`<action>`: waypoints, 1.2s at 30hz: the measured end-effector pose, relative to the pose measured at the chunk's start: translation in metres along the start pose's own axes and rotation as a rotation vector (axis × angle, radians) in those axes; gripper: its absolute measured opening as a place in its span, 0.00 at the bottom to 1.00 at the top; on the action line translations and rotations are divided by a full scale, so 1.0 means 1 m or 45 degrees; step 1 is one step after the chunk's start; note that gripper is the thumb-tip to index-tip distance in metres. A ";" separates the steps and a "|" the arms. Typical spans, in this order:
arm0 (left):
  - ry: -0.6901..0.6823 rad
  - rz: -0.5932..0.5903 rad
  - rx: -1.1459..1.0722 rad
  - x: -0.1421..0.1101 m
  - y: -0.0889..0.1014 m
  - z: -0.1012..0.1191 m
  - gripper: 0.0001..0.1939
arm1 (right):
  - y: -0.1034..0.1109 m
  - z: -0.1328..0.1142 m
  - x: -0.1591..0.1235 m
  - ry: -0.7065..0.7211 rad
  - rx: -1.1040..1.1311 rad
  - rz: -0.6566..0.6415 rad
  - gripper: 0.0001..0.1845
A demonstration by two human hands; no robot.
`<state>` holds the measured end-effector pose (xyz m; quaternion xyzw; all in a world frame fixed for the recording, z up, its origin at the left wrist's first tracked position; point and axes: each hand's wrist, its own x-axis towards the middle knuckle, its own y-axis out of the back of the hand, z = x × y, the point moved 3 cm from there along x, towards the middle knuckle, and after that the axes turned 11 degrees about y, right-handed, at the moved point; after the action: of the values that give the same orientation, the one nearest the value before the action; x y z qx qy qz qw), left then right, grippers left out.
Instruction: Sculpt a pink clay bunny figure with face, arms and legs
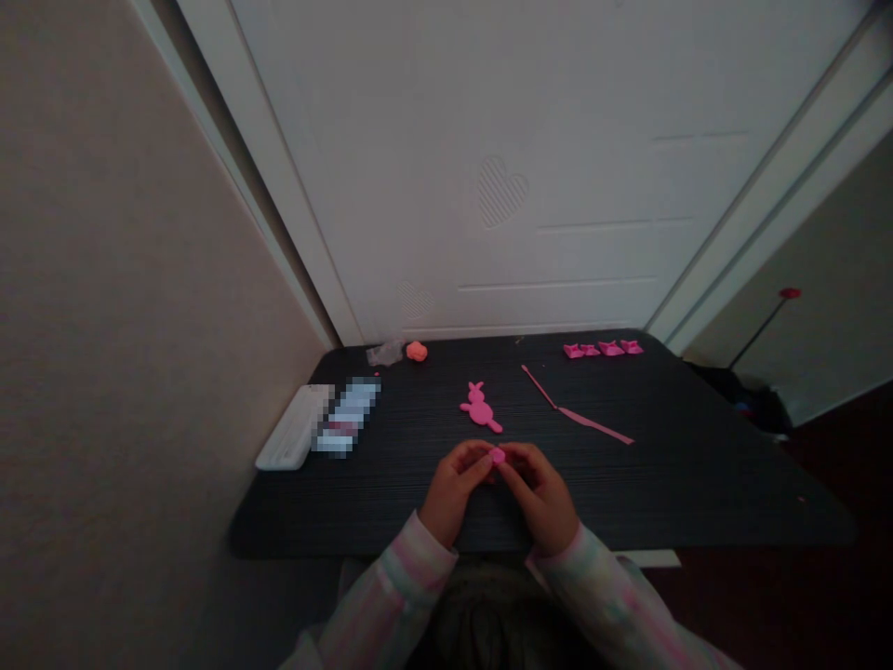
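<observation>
Above the near part of the dark table (pixel 419 512), my left hand (pixel 459 482) and my right hand (pixel 539 491) meet at the fingertips. Between them they pinch a small pink lump of modelling clay (pixel 497 456); fingers cover part of it. Just beyond my hands lies a flat pink clay figure (pixel 480 409) with two ear-like points, a round body and stubby limbs. To its right, a thin pink strip (pixel 539 386) and a wider pink strip (pixel 596 425) almost touch end to end.
Several pink folded pieces (pixel 604 349) sit in a row at the back right. An orange lump (pixel 417 352) lies by a crumpled clear wrapper (pixel 386 353) at the back left. A white tray-like item (pixel 297 428) and a blurred phone-shaped object (pixel 349 416) lie left. A white door (pixel 433 186) stands behind.
</observation>
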<state>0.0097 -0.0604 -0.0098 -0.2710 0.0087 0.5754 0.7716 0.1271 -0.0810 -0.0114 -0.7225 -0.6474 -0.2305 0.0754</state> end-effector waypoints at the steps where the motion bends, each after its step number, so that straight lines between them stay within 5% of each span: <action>1: 0.003 0.007 -0.009 0.001 0.000 -0.001 0.09 | 0.000 -0.001 0.000 0.016 -0.008 -0.006 0.09; 36: 0.040 0.073 0.022 0.003 0.003 -0.004 0.12 | 0.002 -0.005 0.003 0.205 -0.158 -0.033 0.10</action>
<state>0.0088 -0.0588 -0.0154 -0.2730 0.0334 0.5928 0.7569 0.1280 -0.0807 -0.0058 -0.6964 -0.6332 -0.3284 0.0794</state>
